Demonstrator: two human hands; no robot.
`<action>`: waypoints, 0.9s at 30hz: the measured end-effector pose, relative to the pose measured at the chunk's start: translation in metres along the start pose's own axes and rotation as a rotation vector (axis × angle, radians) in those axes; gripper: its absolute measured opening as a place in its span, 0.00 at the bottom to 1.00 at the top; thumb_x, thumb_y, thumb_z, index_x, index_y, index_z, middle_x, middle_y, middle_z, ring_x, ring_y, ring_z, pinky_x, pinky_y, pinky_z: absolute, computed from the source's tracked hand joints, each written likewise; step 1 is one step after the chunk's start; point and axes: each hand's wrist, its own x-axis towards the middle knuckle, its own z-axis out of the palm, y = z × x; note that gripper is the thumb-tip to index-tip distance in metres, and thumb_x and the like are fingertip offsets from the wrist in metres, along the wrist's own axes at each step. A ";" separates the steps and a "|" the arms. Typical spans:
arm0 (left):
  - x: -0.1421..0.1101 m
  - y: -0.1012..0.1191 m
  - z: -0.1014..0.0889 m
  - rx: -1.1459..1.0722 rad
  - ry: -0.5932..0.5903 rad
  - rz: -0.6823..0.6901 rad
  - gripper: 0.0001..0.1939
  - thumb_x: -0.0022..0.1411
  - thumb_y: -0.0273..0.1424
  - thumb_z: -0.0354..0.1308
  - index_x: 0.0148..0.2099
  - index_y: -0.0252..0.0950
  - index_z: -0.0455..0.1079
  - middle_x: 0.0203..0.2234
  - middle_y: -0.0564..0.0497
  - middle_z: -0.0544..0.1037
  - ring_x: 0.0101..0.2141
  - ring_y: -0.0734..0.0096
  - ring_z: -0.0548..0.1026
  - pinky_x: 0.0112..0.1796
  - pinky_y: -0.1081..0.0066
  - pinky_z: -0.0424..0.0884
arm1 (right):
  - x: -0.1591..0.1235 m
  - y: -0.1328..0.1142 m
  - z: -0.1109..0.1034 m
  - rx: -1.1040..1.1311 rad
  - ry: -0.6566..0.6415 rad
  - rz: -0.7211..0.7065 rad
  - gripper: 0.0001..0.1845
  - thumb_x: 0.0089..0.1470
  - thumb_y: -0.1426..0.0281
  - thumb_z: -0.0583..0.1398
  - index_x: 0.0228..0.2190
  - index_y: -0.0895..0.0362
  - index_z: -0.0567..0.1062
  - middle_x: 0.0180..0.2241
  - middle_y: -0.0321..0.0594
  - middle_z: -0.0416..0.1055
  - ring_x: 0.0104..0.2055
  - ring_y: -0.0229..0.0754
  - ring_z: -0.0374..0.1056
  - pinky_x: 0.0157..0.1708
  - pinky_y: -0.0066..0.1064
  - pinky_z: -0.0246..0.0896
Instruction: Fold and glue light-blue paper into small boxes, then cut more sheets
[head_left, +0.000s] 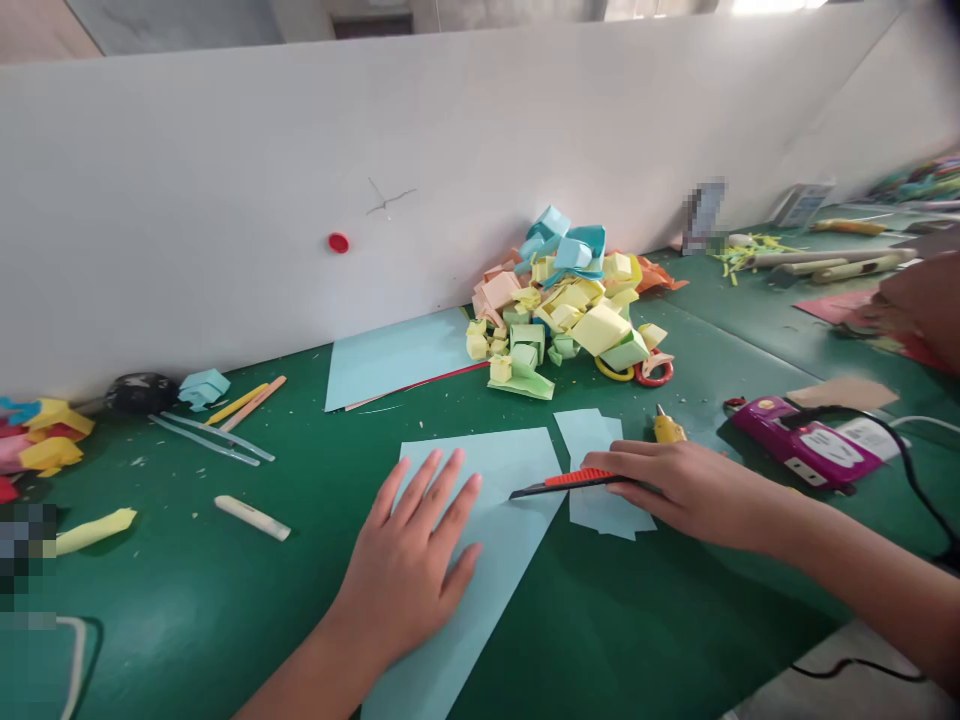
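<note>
My left hand (409, 560) lies flat, fingers stretched out, on a light blue paper sheet (502, 520) on the green table. My right hand (679, 490) grips a red and black utility knife (566, 484), its tip resting at the sheet's right edge. A smaller light blue paper piece (596, 440) lies under and beside the right hand, separate from the big sheet.
A heap of folded coloured paper pieces (562, 310) sits by the white wall, with scissors (645, 372) at its foot. Another blue sheet (397, 355) lies behind. A purple glue gun (806, 445) with cable is at right. Sticks (232, 410) and paper bits lie at left.
</note>
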 end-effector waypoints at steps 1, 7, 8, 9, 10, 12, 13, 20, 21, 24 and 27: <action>0.003 0.004 -0.005 -0.020 0.024 0.070 0.27 0.73 0.37 0.50 0.70 0.37 0.61 0.69 0.44 0.62 0.67 0.48 0.60 0.68 0.47 0.52 | 0.000 0.000 0.000 0.000 0.000 0.003 0.21 0.71 0.61 0.47 0.59 0.44 0.70 0.48 0.43 0.76 0.39 0.46 0.76 0.31 0.33 0.62; 0.020 0.028 -0.011 -0.264 -0.132 0.300 0.25 0.74 0.39 0.49 0.68 0.35 0.64 0.66 0.47 0.68 0.64 0.54 0.67 0.63 0.53 0.65 | -0.001 0.000 0.000 -0.002 0.061 -0.028 0.21 0.71 0.60 0.49 0.58 0.45 0.72 0.47 0.43 0.78 0.38 0.46 0.76 0.31 0.32 0.64; 0.022 0.029 -0.009 -0.294 -0.183 0.317 0.27 0.74 0.41 0.48 0.69 0.36 0.62 0.68 0.47 0.64 0.65 0.54 0.66 0.64 0.53 0.65 | -0.001 0.000 0.000 -0.001 0.059 -0.032 0.21 0.71 0.60 0.49 0.58 0.45 0.72 0.46 0.43 0.78 0.38 0.45 0.76 0.31 0.32 0.64; 0.023 0.029 -0.007 -0.320 -0.228 0.324 0.28 0.75 0.42 0.48 0.71 0.36 0.59 0.69 0.48 0.61 0.66 0.54 0.64 0.64 0.53 0.64 | -0.001 0.000 -0.001 -0.001 0.053 -0.031 0.21 0.71 0.60 0.49 0.58 0.45 0.71 0.46 0.43 0.78 0.38 0.45 0.76 0.32 0.33 0.64; 0.024 0.029 -0.005 -0.341 -0.267 0.324 0.29 0.75 0.43 0.48 0.72 0.37 0.56 0.70 0.48 0.58 0.67 0.54 0.62 0.65 0.52 0.62 | -0.001 0.000 -0.001 -0.005 0.047 -0.026 0.21 0.71 0.60 0.48 0.58 0.45 0.71 0.46 0.43 0.78 0.38 0.45 0.76 0.32 0.33 0.65; 0.025 0.027 -0.001 -0.370 -0.317 0.308 0.31 0.75 0.43 0.47 0.74 0.39 0.52 0.72 0.50 0.54 0.69 0.54 0.58 0.66 0.52 0.60 | -0.002 0.001 -0.001 -0.017 0.033 -0.014 0.21 0.71 0.60 0.47 0.59 0.45 0.70 0.47 0.43 0.77 0.39 0.46 0.76 0.33 0.34 0.65; 0.025 0.027 -0.001 -0.379 -0.334 0.301 0.31 0.75 0.43 0.47 0.75 0.40 0.50 0.72 0.51 0.53 0.69 0.55 0.57 0.67 0.52 0.58 | -0.002 0.001 -0.001 -0.026 0.026 -0.016 0.21 0.71 0.60 0.47 0.59 0.45 0.70 0.48 0.43 0.76 0.40 0.47 0.76 0.34 0.35 0.65; 0.023 0.028 -0.001 -0.396 -0.370 0.272 0.34 0.75 0.42 0.47 0.76 0.42 0.41 0.73 0.53 0.47 0.70 0.56 0.53 0.68 0.52 0.55 | -0.001 -0.001 -0.004 -0.085 0.017 -0.049 0.22 0.72 0.61 0.46 0.59 0.47 0.69 0.46 0.43 0.76 0.37 0.46 0.75 0.32 0.34 0.63; 0.023 0.028 -0.002 -0.393 -0.377 0.270 0.34 0.75 0.42 0.46 0.76 0.42 0.40 0.73 0.53 0.47 0.71 0.56 0.53 0.68 0.52 0.55 | -0.001 -0.001 -0.004 -0.090 0.013 -0.049 0.22 0.72 0.61 0.46 0.59 0.47 0.69 0.46 0.43 0.76 0.37 0.46 0.75 0.32 0.34 0.63; 0.024 0.028 -0.001 -0.392 -0.385 0.271 0.34 0.75 0.42 0.47 0.76 0.42 0.40 0.73 0.53 0.47 0.70 0.55 0.53 0.68 0.52 0.55 | -0.002 -0.002 -0.005 -0.090 0.015 -0.053 0.22 0.72 0.62 0.46 0.60 0.49 0.68 0.46 0.44 0.76 0.39 0.47 0.75 0.33 0.35 0.63; 0.023 0.028 0.001 -0.403 -0.363 0.271 0.36 0.75 0.41 0.48 0.77 0.43 0.37 0.73 0.53 0.48 0.70 0.55 0.54 0.68 0.52 0.56 | -0.003 -0.001 -0.004 -0.079 0.025 -0.054 0.22 0.72 0.63 0.46 0.60 0.50 0.68 0.47 0.45 0.76 0.40 0.47 0.75 0.35 0.35 0.64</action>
